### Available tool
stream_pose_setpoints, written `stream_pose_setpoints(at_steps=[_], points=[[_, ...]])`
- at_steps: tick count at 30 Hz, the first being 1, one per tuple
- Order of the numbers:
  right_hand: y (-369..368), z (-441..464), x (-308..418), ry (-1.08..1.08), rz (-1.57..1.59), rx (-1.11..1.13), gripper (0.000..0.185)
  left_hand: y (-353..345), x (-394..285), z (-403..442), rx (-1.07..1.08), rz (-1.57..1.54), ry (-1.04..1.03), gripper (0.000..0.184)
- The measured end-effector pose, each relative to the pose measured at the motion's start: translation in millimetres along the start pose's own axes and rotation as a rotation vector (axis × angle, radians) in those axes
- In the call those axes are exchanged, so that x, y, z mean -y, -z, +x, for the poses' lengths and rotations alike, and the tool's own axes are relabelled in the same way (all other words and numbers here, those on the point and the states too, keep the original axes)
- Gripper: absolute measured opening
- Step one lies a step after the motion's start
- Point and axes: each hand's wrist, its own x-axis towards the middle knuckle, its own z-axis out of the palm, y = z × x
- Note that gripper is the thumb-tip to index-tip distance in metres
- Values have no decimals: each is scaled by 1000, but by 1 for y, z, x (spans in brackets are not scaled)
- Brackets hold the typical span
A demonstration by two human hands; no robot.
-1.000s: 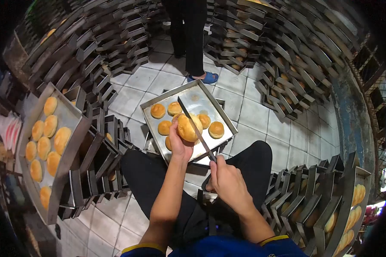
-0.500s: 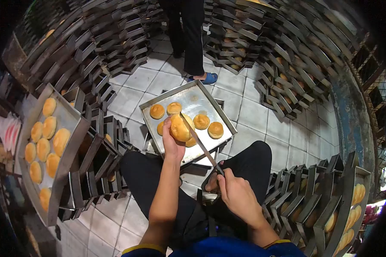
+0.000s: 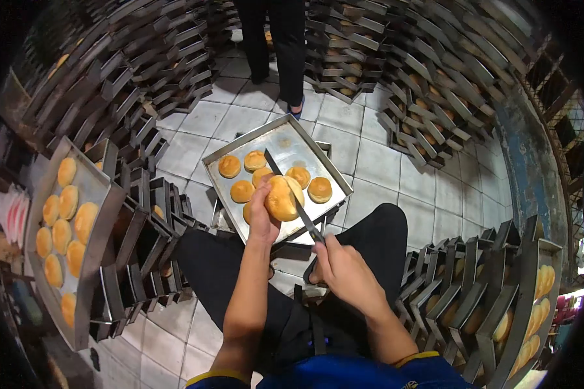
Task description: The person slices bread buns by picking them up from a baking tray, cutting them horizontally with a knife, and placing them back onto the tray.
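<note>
My left hand (image 3: 263,214) is wrapped round a golden bun (image 3: 280,199), held up over a metal tray (image 3: 324,163). In my right hand (image 3: 344,264) is the dark handle of a long knife (image 3: 309,222). The blade lies against the right side of the held bun, its tip pointing up and left past it. Several round buns, one of them a bun (image 3: 320,190) at the right, rest on the tray below. My left fingertips are partly hidden behind the bun.
A tilted tray of buns (image 3: 104,188) stands at the left on stacked trays. More stacks (image 3: 474,298) rise at the right and all round the back. Beyond the middle tray, a person in dark trousers (image 3: 285,52) stands on the tiled floor (image 3: 379,155).
The knife has moved up along the bun again, its tip now farther past it. The other person's legs and feet have shifted. The whole view has moved slightly.
</note>
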Motion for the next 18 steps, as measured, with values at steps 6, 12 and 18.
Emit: stream_pose_setpoints(at_steps=[6,12,18], points=[[14,-16,3,-8,0,66,32,16,-19,8,31,40,-86,41],[2,6,-6,-28,32,68,34,3,-10,-5,196,232,34,48],[12,10,-12,17,100,71,31,-7,-35,-10,267,-3,96,49]])
